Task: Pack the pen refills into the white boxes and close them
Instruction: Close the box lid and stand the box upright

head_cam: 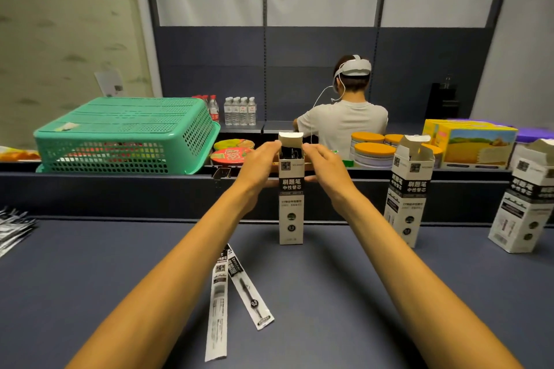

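A white box [291, 204] stands upright on the table [344, 293], top flap raised over dark refills, gripped near its top by the left hand [260, 165] and right hand [325, 166], with 2 packaged refills [236, 287] lying nearer and 2 open boxes [408, 189] to the right.

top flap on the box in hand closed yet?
No. The top flap of the middle box stands up and open, with dark refill ends showing inside, while the left hand and right hand grip its upper sides.
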`<state>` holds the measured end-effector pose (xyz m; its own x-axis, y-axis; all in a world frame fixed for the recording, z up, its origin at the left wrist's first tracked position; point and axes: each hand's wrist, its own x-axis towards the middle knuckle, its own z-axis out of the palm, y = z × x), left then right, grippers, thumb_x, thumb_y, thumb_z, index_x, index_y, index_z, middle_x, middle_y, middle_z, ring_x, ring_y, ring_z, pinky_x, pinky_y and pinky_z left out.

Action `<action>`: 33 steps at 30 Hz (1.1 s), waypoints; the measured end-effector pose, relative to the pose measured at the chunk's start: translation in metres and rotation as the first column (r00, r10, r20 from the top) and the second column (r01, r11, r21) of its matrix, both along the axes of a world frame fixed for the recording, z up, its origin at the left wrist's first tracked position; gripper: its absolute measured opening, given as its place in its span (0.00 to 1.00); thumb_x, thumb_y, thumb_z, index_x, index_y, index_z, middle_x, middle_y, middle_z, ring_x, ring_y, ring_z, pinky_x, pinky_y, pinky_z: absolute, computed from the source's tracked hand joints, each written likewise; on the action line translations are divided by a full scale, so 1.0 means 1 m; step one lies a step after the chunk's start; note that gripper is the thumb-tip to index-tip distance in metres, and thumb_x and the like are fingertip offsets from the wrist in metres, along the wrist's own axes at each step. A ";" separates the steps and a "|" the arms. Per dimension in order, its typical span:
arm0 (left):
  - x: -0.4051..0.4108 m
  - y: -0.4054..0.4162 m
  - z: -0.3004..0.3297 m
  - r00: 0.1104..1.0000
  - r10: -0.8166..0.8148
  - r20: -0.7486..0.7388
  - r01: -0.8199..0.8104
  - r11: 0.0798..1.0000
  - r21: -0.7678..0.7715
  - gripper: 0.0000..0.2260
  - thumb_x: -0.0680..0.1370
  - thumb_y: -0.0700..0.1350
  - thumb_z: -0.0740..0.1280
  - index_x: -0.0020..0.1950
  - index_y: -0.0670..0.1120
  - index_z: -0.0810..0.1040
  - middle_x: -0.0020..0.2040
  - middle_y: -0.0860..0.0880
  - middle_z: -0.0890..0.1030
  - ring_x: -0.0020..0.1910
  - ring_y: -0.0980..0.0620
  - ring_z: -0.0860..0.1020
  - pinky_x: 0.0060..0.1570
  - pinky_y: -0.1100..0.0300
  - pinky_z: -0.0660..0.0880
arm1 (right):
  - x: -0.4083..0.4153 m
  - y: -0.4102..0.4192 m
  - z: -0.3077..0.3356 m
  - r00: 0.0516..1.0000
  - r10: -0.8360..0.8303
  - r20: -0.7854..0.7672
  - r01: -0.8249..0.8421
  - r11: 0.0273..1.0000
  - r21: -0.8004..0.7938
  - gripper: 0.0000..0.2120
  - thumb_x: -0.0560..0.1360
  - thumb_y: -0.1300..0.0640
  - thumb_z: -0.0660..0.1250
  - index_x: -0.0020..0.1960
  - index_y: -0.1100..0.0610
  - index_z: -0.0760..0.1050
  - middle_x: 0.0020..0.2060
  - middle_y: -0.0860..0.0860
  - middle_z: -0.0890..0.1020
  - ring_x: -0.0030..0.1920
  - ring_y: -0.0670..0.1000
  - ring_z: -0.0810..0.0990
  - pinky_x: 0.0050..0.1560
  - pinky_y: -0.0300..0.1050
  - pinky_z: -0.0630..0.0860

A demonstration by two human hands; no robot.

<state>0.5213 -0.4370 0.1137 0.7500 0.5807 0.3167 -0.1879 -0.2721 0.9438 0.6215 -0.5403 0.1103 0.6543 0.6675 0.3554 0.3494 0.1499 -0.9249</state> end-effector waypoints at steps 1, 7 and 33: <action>0.001 0.001 0.000 1.000 -0.005 0.008 0.005 1.000 -0.006 0.14 0.83 0.54 0.56 0.60 0.48 0.74 0.54 0.47 0.80 0.54 0.52 0.78 0.45 0.56 0.75 | 0.000 0.001 0.000 1.000 0.000 -0.022 0.000 1.000 0.007 0.14 0.83 0.49 0.57 0.61 0.55 0.75 0.53 0.52 0.81 0.53 0.47 0.80 0.41 0.39 0.75; 0.002 0.008 -0.008 0.997 -0.058 0.043 0.061 0.994 -0.086 0.15 0.81 0.56 0.58 0.63 0.51 0.75 0.58 0.49 0.79 0.57 0.52 0.77 0.45 0.56 0.75 | -0.002 -0.001 -0.004 0.987 0.062 -0.149 -0.053 0.997 0.061 0.14 0.81 0.46 0.59 0.62 0.52 0.75 0.54 0.51 0.82 0.56 0.47 0.80 0.49 0.45 0.74; 0.017 0.008 -0.017 0.976 -0.059 0.208 0.086 0.988 -0.127 0.15 0.80 0.45 0.63 0.66 0.56 0.71 0.56 0.49 0.81 0.52 0.48 0.82 0.43 0.57 0.80 | -0.003 0.004 -0.006 0.992 0.011 -0.124 0.010 0.986 0.165 0.13 0.80 0.56 0.64 0.64 0.51 0.70 0.50 0.53 0.81 0.50 0.49 0.81 0.45 0.41 0.77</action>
